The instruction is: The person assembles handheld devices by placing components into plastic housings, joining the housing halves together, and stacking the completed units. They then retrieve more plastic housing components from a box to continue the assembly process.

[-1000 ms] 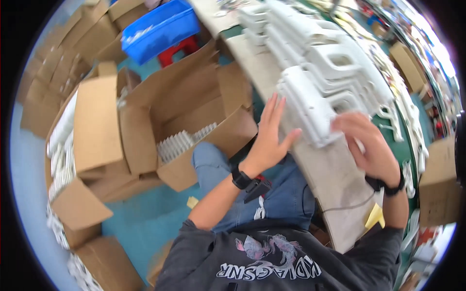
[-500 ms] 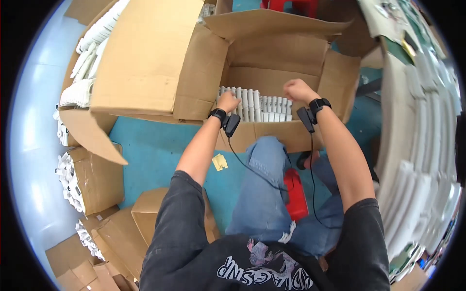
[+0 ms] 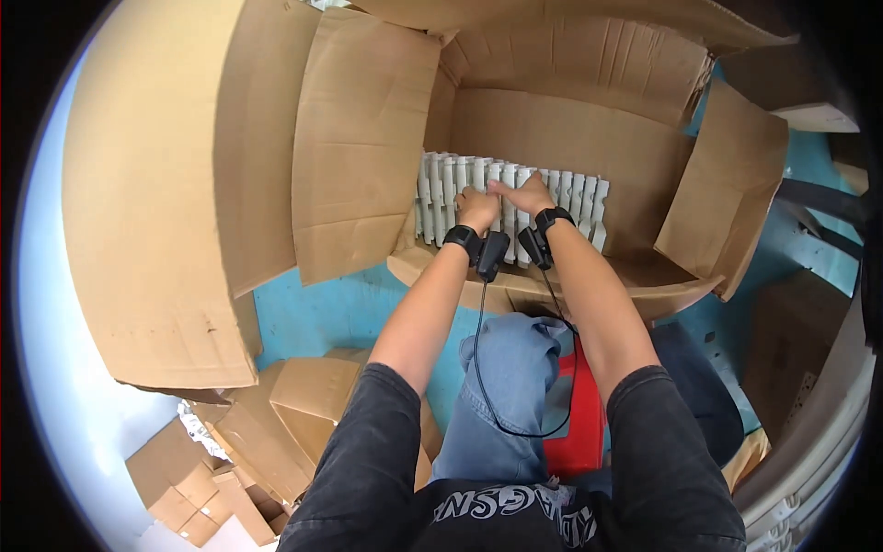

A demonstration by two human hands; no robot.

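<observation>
A row of long white plastic parts (image 3: 575, 198) stands on edge, packed side by side inside an open cardboard box (image 3: 570, 120). My left hand (image 3: 476, 210) is curled over the tops of parts left of the row's middle, its fingertips partly hidden among them. Just right of it, my right hand (image 3: 529, 196) spans several parts, with its thumb stretched toward the left hand and its fingers down on the row. The two hands almost touch. Each wrist wears a black strap with a small dark device, and a cable hangs from it.
Large box flaps (image 3: 368, 147) stand out on the left, and another flap (image 3: 708, 184) leans out on the right. A red stool (image 3: 584, 414) is by my legs. More cartons (image 3: 317, 396) lie at lower left; stacked pale parts (image 3: 819, 469) edge the lower right.
My view has moved closer to the box. My right hand, raised over the box's right side before, has come down onto the row beside my left hand. The row now looks like one continuous line.
</observation>
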